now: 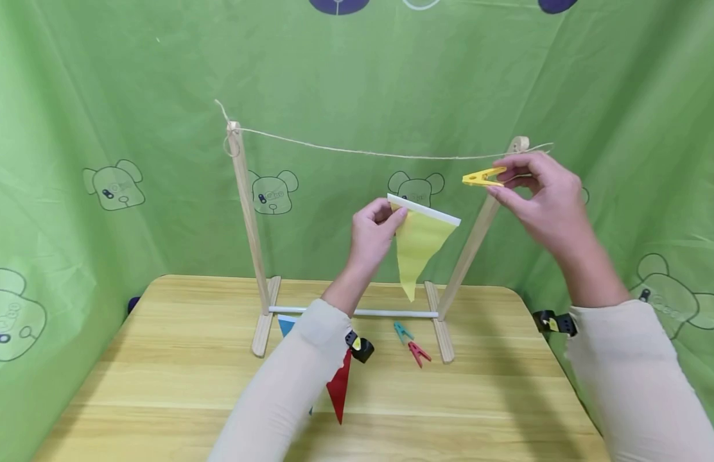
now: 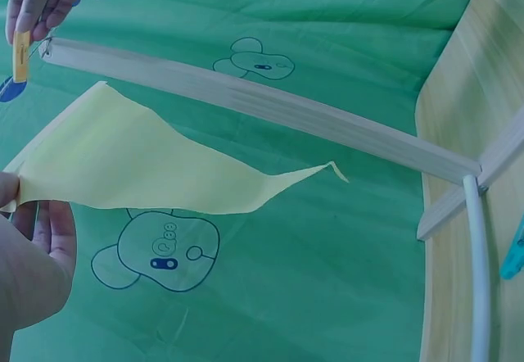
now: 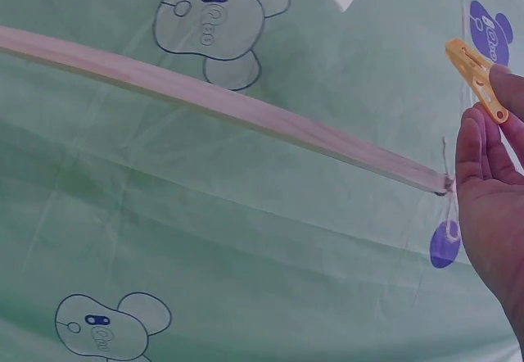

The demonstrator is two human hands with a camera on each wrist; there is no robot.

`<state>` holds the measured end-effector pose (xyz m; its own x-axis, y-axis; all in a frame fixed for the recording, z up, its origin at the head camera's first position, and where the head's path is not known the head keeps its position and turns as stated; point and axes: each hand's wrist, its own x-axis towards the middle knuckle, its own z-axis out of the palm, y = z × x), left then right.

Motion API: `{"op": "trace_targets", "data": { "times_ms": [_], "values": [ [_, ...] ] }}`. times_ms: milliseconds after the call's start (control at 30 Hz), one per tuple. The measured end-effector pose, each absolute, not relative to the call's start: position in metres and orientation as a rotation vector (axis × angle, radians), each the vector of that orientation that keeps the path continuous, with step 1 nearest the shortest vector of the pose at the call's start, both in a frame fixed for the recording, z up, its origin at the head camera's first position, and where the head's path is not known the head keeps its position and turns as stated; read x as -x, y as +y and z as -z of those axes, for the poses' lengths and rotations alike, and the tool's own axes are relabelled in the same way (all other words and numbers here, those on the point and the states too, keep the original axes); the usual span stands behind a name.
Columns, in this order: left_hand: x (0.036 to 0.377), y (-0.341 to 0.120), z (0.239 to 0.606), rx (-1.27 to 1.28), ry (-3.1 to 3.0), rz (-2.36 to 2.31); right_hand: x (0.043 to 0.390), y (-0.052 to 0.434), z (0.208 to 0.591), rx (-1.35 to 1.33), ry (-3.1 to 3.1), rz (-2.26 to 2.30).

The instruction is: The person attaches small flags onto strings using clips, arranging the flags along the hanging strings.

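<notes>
A yellow triangular pennant [image 1: 422, 240] with a white top strip hangs from my left hand [image 1: 373, 232], which pinches its upper left corner between thumb and fingers. The pennant's point droops and curls in the left wrist view. To the right, my right hand [image 1: 544, 199] grips a yellow clothespin [image 1: 483, 177] by its handles, its nose pointing left. Both things are just below a thin string [image 1: 368, 153] strung between two wooden posts. In the right wrist view the clothespin [image 3: 475, 75] sits between thumb and fingertips.
The wooden posts [image 1: 248, 218] stand on feet joined by a white rod [image 1: 391, 313]. On the table [image 1: 467, 398] lie a teal clothespin [image 1: 402, 332] and a red clothespin [image 1: 418, 353]. A red pennant [image 1: 339, 391] and a blue one [image 1: 286, 325] are partly hidden under my left arm.
</notes>
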<state>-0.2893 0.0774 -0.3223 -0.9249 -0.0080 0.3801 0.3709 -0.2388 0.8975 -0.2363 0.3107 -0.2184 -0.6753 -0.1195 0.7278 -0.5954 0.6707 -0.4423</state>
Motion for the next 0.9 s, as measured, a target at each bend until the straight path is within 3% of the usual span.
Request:
{"op": "trace_targets", "data": {
  "times_ms": [900],
  "values": [
    [0.296, 0.099, 0.292, 0.456, -1.673, 2.352, 0.233, 0.313, 0.175, -0.582, -2.168, -0.669]
  ]
}}
